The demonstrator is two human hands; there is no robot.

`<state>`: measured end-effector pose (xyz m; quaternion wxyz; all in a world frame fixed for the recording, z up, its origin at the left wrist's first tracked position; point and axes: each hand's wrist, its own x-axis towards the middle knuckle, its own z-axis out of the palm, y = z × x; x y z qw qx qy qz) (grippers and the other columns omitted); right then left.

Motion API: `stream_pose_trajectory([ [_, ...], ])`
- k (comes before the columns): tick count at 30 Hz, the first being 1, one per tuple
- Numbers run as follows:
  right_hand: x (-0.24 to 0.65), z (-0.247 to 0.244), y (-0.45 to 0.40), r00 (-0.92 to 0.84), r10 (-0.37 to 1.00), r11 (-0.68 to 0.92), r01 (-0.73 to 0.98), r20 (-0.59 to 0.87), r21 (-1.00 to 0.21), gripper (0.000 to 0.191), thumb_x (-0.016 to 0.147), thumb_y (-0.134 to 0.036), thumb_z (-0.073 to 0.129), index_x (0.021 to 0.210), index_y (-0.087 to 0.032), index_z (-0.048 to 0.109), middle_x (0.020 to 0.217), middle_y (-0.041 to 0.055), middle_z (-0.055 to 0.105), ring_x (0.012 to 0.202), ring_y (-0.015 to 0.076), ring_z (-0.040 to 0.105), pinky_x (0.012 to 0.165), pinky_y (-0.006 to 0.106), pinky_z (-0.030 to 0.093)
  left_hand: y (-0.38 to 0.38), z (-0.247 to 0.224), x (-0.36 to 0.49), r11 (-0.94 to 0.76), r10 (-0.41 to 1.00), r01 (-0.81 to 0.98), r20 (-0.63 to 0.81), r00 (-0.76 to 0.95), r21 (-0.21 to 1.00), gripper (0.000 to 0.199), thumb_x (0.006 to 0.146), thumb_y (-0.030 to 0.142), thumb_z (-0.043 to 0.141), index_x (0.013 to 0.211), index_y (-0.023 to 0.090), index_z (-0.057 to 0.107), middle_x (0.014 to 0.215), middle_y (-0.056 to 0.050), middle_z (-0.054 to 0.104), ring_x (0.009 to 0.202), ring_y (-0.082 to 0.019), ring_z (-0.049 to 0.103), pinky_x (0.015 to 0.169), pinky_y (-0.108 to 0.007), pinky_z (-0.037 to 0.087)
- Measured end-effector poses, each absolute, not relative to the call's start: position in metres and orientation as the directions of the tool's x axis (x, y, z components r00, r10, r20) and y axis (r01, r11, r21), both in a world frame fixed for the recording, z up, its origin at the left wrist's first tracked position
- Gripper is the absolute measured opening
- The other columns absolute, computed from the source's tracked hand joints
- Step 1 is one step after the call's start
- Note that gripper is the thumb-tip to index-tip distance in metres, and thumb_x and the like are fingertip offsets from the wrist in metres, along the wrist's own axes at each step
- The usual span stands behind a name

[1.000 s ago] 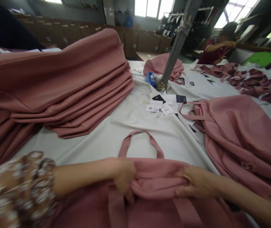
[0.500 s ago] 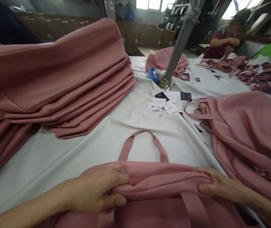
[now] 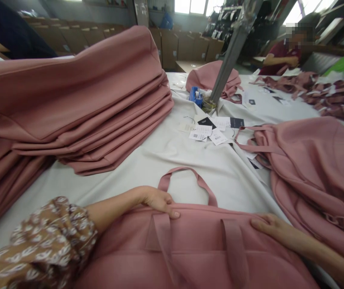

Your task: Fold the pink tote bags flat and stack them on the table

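A pink bag (image 3: 202,235) with strap handles lies in front of me on the white-covered table (image 3: 123,182). One handle (image 3: 186,170) loops out beyond its top edge; two strap ends hang over the near side. My left hand (image 3: 159,200) is closed on the top edge beside the left strap, thumb on the near face. At the top right corner, my right hand (image 3: 266,224) grips the same edge, its thumb in front and its other fingers partly hidden behind. The lower part of the bag runs out of view.
Folded pink bags (image 3: 99,96) form a tall stack at left. More pink bags (image 3: 316,160) lie at right. Paper tags (image 3: 206,128) lie mid-table, near a metal post (image 3: 227,60) and a blue box (image 3: 195,96). A co-worker (image 3: 283,56) stands behind a strap pile (image 3: 337,94).
My left hand has moved up and right along the bag's top edge. The gathered, folded top now lies flatter and straighter, with both near straps showing. My right hand stays at the right corner.
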<state>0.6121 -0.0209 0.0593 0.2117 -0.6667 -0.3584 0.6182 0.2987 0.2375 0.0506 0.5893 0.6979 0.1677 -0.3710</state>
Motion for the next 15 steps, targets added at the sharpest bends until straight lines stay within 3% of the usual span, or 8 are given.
stream_pose_trajectory([
  [2,0.61,0.043,-0.013,-0.097,0.718,-0.661,0.216,-0.689,-0.719,0.056,0.082,-0.065,0.052,0.1,-0.014,0.067,0.094,0.0077,0.071,0.092,0.0269,0.064,0.082,0.036,0.052,0.244,0.044,0.294,-0.233,-0.199,0.677,-0.715,0.67,0.699,0.061,0.075,0.072,0.055,0.094,0.016,0.071,0.084,-0.005,0.071,0.077,-0.022,0.063,0.072,-0.029,0.051],
  [5,0.609,0.033,-0.01,0.025,0.759,-0.596,0.429,-0.65,-0.679,0.054,0.084,-0.066,0.047,0.091,-0.016,0.066,0.091,0.0058,0.07,0.087,0.0264,0.063,0.077,0.034,0.051,0.247,0.047,0.263,-0.069,-0.221,0.65,-0.647,0.73,0.757,0.061,0.08,0.072,0.049,0.099,0.017,0.07,0.094,-0.004,0.071,0.085,-0.021,0.063,0.082,-0.029,0.05],
  [8,0.609,0.034,-0.013,0.14,0.782,-0.56,0.584,-0.607,-0.587,0.051,0.084,-0.066,0.045,0.086,-0.019,0.065,0.085,0.0043,0.069,0.085,0.0271,0.063,0.076,0.034,0.049,0.249,0.05,0.218,0.169,-0.267,0.666,-0.617,0.74,0.726,0.053,0.08,0.063,0.059,0.11,0.02,0.066,0.106,-0.003,0.069,0.093,-0.021,0.063,0.089,-0.029,0.049],
  [11,0.608,0.034,-0.013,0.182,0.782,-0.566,0.606,-0.596,-0.559,0.049,0.08,-0.066,0.047,0.08,-0.021,0.067,0.082,0.0035,0.07,0.082,0.0276,0.064,0.074,0.033,0.049,0.247,0.049,0.183,0.307,-0.225,0.686,-0.65,0.726,0.659,0.052,0.075,0.053,0.07,0.114,0.02,0.064,0.109,-0.004,0.069,0.097,-0.023,0.063,0.09,-0.031,0.049],
  [15,0.61,0.031,-0.012,0.203,0.791,-0.575,0.568,-0.577,-0.588,0.047,0.073,-0.066,0.055,0.071,-0.021,0.068,0.073,0.0036,0.07,0.073,0.027,0.064,0.064,0.032,0.051,0.238,0.054,0.158,0.369,-0.086,0.667,-0.691,0.718,0.647,0.053,0.075,0.06,0.067,0.106,0.017,0.068,0.1,-0.005,0.072,0.088,-0.023,0.066,0.085,-0.031,0.052],
])
